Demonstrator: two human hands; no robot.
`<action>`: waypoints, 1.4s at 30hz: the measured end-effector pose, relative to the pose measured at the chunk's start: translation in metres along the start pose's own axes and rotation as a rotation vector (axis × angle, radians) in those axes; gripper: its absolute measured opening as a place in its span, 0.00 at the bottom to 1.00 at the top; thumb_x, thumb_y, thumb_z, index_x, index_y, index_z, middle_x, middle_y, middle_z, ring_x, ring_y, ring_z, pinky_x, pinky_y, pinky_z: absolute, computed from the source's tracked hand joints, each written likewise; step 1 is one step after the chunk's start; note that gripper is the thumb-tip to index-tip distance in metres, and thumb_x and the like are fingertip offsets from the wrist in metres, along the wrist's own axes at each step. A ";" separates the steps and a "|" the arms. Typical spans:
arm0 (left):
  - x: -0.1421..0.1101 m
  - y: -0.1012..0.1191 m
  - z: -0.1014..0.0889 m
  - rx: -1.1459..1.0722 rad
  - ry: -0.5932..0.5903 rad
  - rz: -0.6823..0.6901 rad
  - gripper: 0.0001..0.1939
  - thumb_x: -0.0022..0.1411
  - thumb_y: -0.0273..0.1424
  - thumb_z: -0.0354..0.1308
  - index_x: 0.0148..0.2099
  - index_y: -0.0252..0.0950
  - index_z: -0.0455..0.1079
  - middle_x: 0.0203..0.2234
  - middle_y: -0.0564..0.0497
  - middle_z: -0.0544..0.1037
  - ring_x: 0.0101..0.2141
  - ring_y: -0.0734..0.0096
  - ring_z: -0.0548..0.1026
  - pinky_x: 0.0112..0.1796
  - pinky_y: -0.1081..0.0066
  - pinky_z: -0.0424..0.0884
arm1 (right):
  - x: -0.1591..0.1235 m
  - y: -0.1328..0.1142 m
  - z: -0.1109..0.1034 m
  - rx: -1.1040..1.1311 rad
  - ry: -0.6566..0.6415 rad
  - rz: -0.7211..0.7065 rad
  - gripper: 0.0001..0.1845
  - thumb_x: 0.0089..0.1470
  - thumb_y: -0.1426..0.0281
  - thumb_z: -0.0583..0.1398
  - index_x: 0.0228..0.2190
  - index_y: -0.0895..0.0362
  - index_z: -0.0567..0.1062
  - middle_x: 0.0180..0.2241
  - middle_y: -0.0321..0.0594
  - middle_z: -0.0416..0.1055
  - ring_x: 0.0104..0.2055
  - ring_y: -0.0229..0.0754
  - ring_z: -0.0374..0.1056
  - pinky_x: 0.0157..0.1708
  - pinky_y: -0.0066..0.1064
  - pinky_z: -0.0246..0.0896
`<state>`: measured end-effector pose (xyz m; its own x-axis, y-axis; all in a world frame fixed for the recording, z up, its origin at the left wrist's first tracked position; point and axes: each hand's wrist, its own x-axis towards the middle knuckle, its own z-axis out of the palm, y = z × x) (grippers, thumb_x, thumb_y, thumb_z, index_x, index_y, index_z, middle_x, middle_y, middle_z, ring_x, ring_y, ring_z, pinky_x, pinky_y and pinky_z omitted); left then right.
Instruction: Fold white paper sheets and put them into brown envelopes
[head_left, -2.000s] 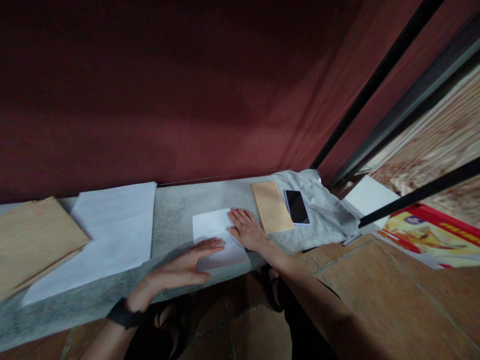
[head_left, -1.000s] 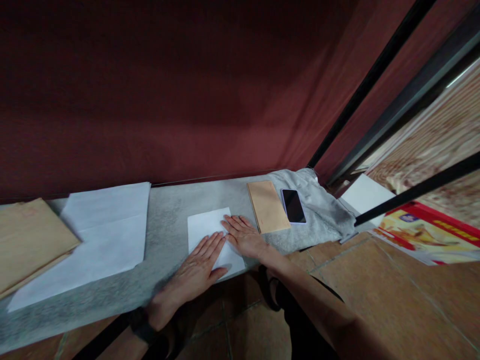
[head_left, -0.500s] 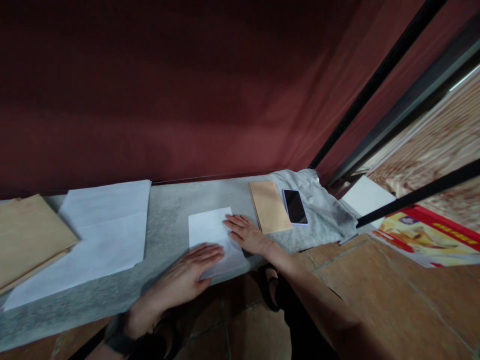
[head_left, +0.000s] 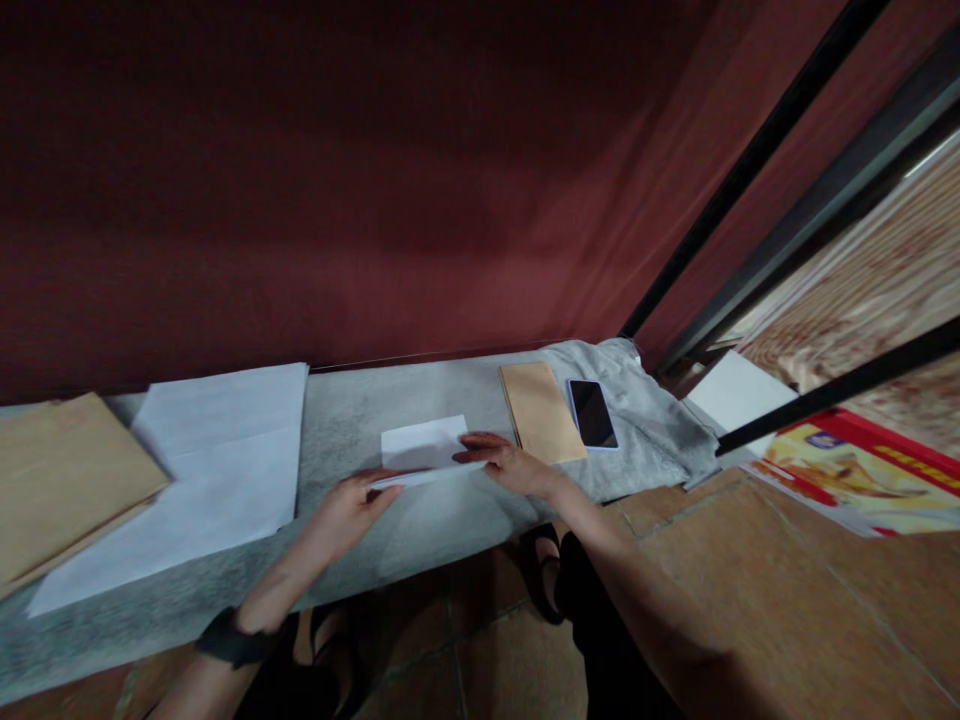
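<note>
A white sheet of paper lies on the grey cloth-covered bench, its near edge lifted and bent up. My left hand pinches the left end of that raised edge between thumb and fingers. At the other end, my right hand grips the edge, with its fingers reaching over the sheet. Just right of my right hand lies a stack of tan envelopes. A phone with a dark screen rests beside the envelopes.
Large white sheets lie on the bench at left, partly under a big brown envelope. A dark red wall rises behind the grey bench cover. Black bars and a colourful printed box are at right, above a tiled floor.
Both hands lay flat on the paper before. Now they hold its near edge, raised off the bench and folded away from me, and the sheet looks shorter.
</note>
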<state>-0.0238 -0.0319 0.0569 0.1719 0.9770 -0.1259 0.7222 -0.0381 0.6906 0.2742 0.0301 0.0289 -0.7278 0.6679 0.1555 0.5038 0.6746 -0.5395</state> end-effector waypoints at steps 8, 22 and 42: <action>0.005 0.002 0.005 0.055 0.107 -0.223 0.21 0.55 0.48 0.54 0.19 0.39 0.66 0.15 0.53 0.70 0.22 0.67 0.70 0.24 0.71 0.60 | 0.002 -0.012 -0.006 0.017 -0.011 0.029 0.13 0.65 0.70 0.59 0.49 0.50 0.78 0.57 0.35 0.72 0.61 0.39 0.65 0.62 0.35 0.59; 0.012 0.004 0.011 -0.205 0.152 -0.180 0.24 0.55 0.43 0.56 0.51 0.38 0.69 0.26 0.54 0.81 0.30 0.63 0.79 0.32 0.67 0.70 | 0.010 -0.018 0.012 -0.050 0.208 0.255 0.11 0.66 0.67 0.57 0.37 0.57 0.80 0.49 0.45 0.75 0.55 0.44 0.69 0.60 0.38 0.60; 0.016 0.007 0.019 0.252 0.126 -0.247 0.30 0.66 0.35 0.51 0.69 0.37 0.56 0.34 0.52 0.80 0.34 0.67 0.77 0.36 0.70 0.67 | 0.005 -0.023 0.032 -0.315 0.305 0.324 0.24 0.62 0.69 0.59 0.57 0.63 0.68 0.63 0.56 0.61 0.66 0.54 0.56 0.64 0.48 0.55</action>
<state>-0.0033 -0.0203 0.0459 -0.1006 0.9807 -0.1676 0.8765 0.1671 0.4515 0.2446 0.0079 0.0156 -0.3679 0.8865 0.2807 0.8289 0.4494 -0.3331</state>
